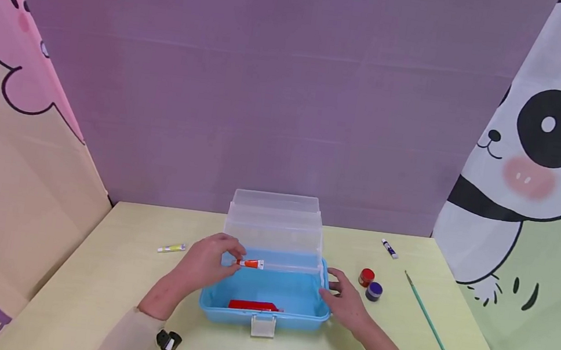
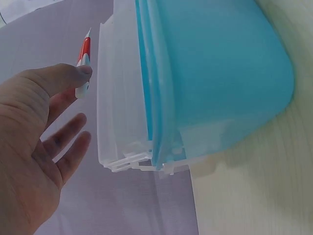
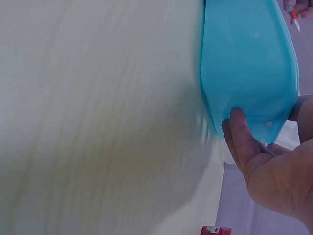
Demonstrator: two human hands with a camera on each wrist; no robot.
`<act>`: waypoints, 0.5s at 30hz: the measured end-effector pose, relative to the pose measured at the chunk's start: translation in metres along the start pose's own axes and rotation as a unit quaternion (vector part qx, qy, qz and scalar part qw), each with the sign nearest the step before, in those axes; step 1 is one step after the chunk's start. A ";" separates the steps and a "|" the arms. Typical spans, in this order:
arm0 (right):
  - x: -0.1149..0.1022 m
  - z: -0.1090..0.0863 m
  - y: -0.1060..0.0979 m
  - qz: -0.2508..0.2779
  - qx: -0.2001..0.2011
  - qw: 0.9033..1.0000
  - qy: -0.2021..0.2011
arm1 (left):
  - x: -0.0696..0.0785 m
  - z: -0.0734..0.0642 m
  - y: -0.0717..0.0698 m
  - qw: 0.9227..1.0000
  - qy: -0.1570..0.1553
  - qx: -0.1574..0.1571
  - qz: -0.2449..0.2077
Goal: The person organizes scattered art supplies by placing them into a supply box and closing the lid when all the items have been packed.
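A light-blue plastic storage box [image 1: 221,312] stands on the table, its clear lid [image 1: 275,221] raised at the back. Over the box's left part, my left hand [image 1: 209,257] pinches a small orange-red paint tube [image 1: 251,263] between thumb and forefinger. The left wrist view shows this paint tube [image 2: 84,54] with its pointed end up, clear of the box. My right hand [image 1: 346,301] grips the right end of the box; in the right wrist view its fingers [image 3: 240,129] lie against the outer wall. Inside the box, near the front, lies a larger red tube [image 1: 253,305].
Right of the box stand a red paint jar [image 1: 366,276] and a purple one [image 1: 373,291]. Beyond them lie a paintbrush [image 1: 425,312] and a dark-labelled paint tube [image 1: 389,249]. A yellow paint tube [image 1: 171,248] lies at the left. A white latch [image 1: 263,327] hangs at the box's front.
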State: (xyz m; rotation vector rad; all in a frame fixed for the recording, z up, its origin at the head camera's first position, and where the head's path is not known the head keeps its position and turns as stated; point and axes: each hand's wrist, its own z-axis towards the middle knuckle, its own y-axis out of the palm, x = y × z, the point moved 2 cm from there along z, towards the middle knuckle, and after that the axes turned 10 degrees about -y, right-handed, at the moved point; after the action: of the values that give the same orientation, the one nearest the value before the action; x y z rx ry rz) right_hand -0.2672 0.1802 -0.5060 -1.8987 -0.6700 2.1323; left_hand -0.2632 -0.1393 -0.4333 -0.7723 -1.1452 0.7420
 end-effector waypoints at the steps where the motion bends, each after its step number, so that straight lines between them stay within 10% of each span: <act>1: 0.000 0.000 0.000 0.000 -0.001 1.000 0.000 | -0.001 0.002 0.000 1.000 -0.002 0.000 -0.001; 15: 0.002 0.000 0.000 0.001 -0.002 1.000 -0.003 | -0.008 0.028 0.004 1.000 -0.007 0.008 -0.007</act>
State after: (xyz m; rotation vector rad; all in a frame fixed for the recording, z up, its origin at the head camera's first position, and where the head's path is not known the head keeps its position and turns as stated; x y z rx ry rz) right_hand -0.2678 0.1808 -0.5080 -1.8970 -0.6742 2.1393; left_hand -0.2927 -0.1392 -0.4343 -0.7473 -1.1545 0.7448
